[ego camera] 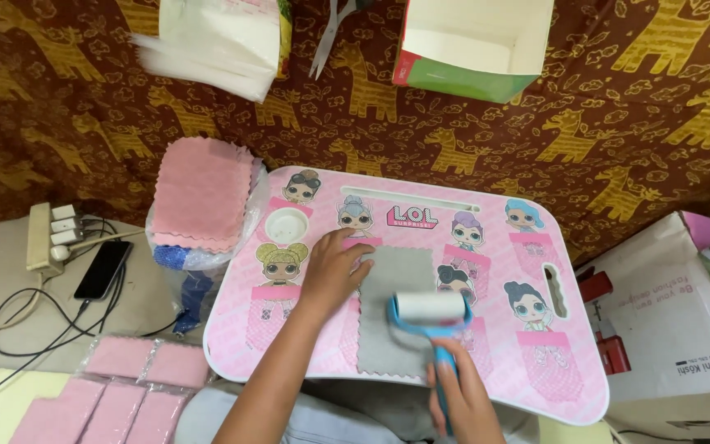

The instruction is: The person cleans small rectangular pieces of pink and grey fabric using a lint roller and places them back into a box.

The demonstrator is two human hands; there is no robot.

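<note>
Grey cloth [394,308] flat, zigzag-edged, left hand [334,275] pressing it open-palmed, right hand [458,393] gripping blue lint roller [431,311]

I count one grey cloth [394,308] and one blue lint roller [431,316] on the bench [536,362]. Left of my grips: one stack of pink cloths [201,193], five bagged pink cloths [117,386], one phone [102,270].

grey cloth [394,308], blue-handled roller [431,310]; pink doll-print tray [569,362]
</note>
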